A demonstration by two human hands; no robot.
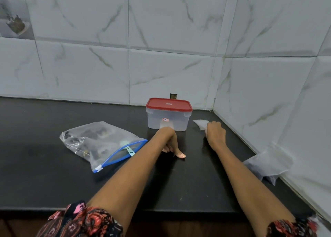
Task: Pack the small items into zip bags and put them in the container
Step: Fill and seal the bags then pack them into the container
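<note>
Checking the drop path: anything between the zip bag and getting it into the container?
Yes: the red lid sits on the container, covering its opening. The zip bag lies to its left on the counter, with no object between them.

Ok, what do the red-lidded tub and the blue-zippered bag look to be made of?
The red-lidded rectangular tub: apparently rigid plastic, with frosted translucent walls and an opaque, smooth red lid. The blue-zippered clear bag: thin, soft plastic film, glossy and creased, with dark small items showing through; its blue zip strip looks like stiffer plastic.
</note>
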